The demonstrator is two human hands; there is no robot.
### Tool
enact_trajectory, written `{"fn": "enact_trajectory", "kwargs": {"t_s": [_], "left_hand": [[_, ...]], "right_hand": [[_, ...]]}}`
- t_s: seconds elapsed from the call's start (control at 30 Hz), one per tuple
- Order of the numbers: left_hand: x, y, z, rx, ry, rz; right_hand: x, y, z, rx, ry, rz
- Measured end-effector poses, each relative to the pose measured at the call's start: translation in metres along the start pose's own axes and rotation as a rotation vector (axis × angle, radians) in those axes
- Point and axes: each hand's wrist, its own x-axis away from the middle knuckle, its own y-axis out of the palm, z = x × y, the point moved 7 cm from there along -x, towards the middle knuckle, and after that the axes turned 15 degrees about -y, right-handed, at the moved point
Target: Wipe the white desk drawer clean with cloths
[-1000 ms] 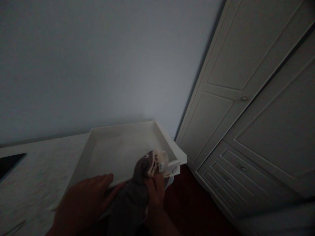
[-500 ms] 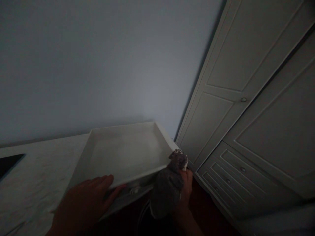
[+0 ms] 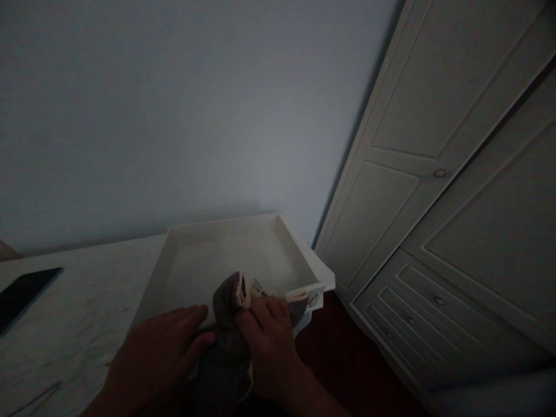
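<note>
A white drawer (image 3: 221, 249) lies on the marble-patterned top, its inside facing up. My right hand (image 3: 271, 333) grips a grey cloth (image 3: 228, 330) with a pale edge and presses it on the drawer's near edge, right of the middle. Part of the cloth hangs down in front, and one fold stands up over the rim. My left hand (image 3: 165, 347) rests on the near left edge of the drawer, thumb apart from the fingers, holding that edge. Much of the drawer's front is hidden behind the hands and the cloth.
On the left, a dark flat tablet or phone (image 3: 28, 292) lies on the white top (image 3: 93, 289). A thin dark object (image 3: 37, 398) is near the lower left corner. White wardrobes (image 3: 391, 179) with drawers (image 3: 417, 315) stand at right above a dark reddish floor (image 3: 343, 347).
My right hand has moved the cloth leftward along the drawer's near edge, from its right corner toward my left hand. My left hand stays on the edge. The view has shifted slightly.
</note>
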Motion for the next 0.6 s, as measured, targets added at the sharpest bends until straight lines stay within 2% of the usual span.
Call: {"fn": "enact_trajectory", "kwargs": {"t_s": [0.1, 0.17, 0.37, 0.47, 0.6], "left_hand": [[-0.001, 0.004, 0.004, -0.097, -0.057, -0.083], [-0.001, 0.002, 0.006, -0.120, -0.080, -0.078], [-0.001, 0.002, 0.007, -0.130, -0.097, -0.109], [-0.003, 0.003, 0.008, -0.129, -0.099, -0.123], [-0.002, 0.005, 0.006, -0.145, -0.119, -0.138]], "right_hand": [[0.015, -0.008, 0.013, 0.015, -0.042, 0.020], [0.033, -0.018, 0.028, 0.082, -0.039, 0.038], [0.089, -0.059, 0.080, 0.279, 0.069, 0.083], [0.109, -0.058, 0.091, 0.276, 0.168, 0.133], [0.122, -0.032, 0.076, 0.300, 0.147, 0.213]]}}
